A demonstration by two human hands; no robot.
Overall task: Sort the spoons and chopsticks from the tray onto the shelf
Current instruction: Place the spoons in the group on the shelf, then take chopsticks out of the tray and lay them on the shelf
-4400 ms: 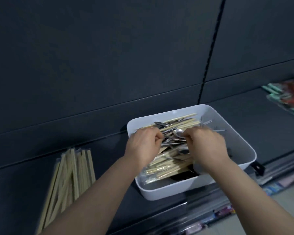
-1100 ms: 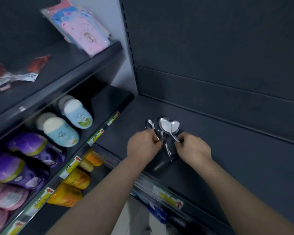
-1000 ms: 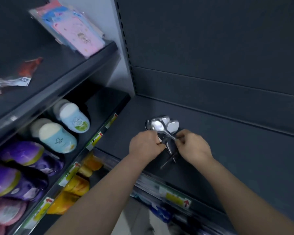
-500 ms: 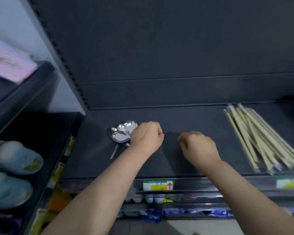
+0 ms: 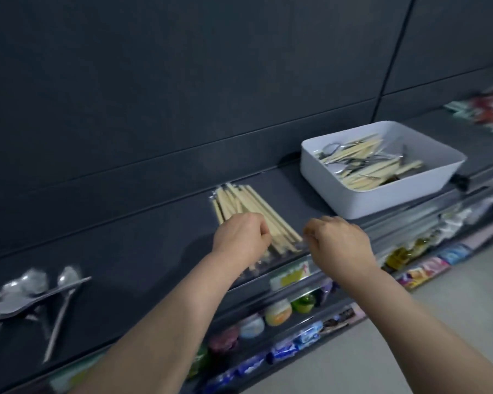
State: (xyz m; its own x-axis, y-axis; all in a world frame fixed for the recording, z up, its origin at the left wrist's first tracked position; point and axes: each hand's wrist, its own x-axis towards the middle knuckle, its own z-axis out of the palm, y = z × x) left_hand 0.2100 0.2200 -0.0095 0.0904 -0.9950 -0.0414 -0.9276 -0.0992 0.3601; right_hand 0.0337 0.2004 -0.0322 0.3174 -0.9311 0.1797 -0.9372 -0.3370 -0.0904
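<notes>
A white tray (image 5: 381,201) stands on the dark shelf (image 5: 143,251) at the right, holding mixed wooden chopsticks (image 5: 362,173) and metal spoons (image 5: 332,149). A pile of wrapped chopsticks (image 5: 239,201) lies on the shelf left of the tray. Several spoons (image 5: 26,290) lie together at the far left of the shelf. My left hand (image 5: 241,237) hovers over the near end of the chopstick pile, fingers curled, holding nothing. My right hand (image 5: 336,240) is to the right of the pile and short of the tray, fingers curled and empty.
A lower shelf below holds small round jars (image 5: 278,309) and packets (image 5: 305,338). Red and green packets (image 5: 489,109) lie on the shelf at the far right. A price label (image 5: 289,275) sits on the shelf's front edge. The dark back panel rises behind.
The spoons were set down at the left of the shelf and released. Both empty hands and my view have swung right, past the chopstick pile, and the tray has come into view.
</notes>
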